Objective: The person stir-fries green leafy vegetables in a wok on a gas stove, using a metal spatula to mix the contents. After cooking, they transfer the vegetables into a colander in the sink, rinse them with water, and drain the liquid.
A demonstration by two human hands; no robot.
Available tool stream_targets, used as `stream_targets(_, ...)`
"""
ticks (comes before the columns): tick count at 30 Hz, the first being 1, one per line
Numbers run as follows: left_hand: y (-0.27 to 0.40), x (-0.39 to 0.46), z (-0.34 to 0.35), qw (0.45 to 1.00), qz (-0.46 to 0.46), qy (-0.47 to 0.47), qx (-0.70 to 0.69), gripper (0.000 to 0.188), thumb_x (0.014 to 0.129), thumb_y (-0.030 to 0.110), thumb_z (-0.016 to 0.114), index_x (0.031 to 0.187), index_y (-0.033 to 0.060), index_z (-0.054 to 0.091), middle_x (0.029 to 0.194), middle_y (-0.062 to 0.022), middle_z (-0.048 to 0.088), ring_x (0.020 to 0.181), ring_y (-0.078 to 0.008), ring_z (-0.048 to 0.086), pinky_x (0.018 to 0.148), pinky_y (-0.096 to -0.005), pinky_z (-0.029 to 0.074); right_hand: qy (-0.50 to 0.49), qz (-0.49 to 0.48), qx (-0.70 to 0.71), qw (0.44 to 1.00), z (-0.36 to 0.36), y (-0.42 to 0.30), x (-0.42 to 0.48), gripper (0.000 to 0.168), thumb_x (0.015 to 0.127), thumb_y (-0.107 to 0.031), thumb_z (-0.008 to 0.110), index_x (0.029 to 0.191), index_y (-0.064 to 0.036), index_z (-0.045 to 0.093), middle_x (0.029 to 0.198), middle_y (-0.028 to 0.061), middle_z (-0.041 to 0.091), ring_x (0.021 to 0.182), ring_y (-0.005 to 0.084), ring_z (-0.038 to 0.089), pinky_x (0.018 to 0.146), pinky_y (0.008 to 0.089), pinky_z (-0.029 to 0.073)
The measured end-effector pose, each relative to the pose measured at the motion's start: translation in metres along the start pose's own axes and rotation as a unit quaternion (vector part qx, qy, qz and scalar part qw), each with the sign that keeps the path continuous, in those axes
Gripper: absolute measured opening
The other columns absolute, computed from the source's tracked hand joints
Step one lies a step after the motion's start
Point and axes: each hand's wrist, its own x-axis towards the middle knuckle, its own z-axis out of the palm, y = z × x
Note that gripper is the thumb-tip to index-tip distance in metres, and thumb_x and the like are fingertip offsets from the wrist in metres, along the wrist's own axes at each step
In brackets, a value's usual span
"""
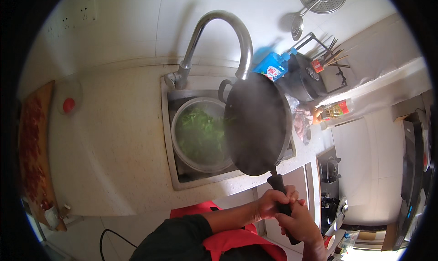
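Note:
A dark wok (256, 124) is tilted over the right part of a steel sink (171, 151), steam rising about it. Both of my hands grip its black handle: my left hand (273, 202) is nearer the pan, and my right hand (297, 220) is closed lower down, close against it. Below the wok's left edge, in the sink, stands a round basin (175, 137) of green leafy vegetables (198, 134), partly veiled by steam. The wok hides the basin's right side. A curved faucet (244, 48) ends just above the wok's upper rim.
A blue detergent bottle (272, 66) and a dark pot (304, 79) stand behind the wok. At far left lies a wooden board (48, 179) with red pieces on it, beside a clear bowl (69, 105) holding something red. A gas stove (329, 185) is at right.

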Motion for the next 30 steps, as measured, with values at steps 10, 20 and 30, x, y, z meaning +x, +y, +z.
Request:
stream_targets(10,0.038,-0.001,0.003,0.959,-0.006,0.237,0.158,0.004,0.076,0.006,0.051,0.073,0.0058,0.053,0.088,-0.0067,0.054,0.107,-0.0267,0.045,0.089,-0.0403,0.038,-0.148,-0.080,0.242,0.956,-0.015,0.024,0.056,0.015,0.072,-0.012,0.051,0.071,0.001,0.045,0.051,0.0058,0.044,0.038,0.0129,0.044,0.035,0.0235,0.035)
stream_targets(20,0.064,-0.030,-0.023,0.905,-0.041,0.313,0.285,0.035,0.086,0.033,0.046,0.102,0.0023,0.053,0.091,-0.0082,0.057,0.084,-0.0155,0.057,0.071,-0.0267,0.046,-0.321,-0.032,0.442,0.837,-0.008,0.066,0.124,0.010,0.077,-0.010,0.049,0.079,-0.002,0.043,0.061,0.0045,0.044,0.043,0.0121,0.043,0.037,0.0260,0.036)
stream_targets(30,0.264,-0.101,0.094,-0.105,0.330,0.513,0.785,0.039,0.075,0.029,0.061,0.100,0.0002,0.050,0.073,-0.0109,0.057,0.075,-0.0218,0.055,0.069,-0.0352,0.043,-0.359,0.027,0.479,0.801,-0.005,0.079,0.134,0.020,0.077,-0.010,0.049,0.094,-0.005,0.039,0.062,0.0045,0.042,0.043,0.0123,0.040,0.035,0.0272,0.034)
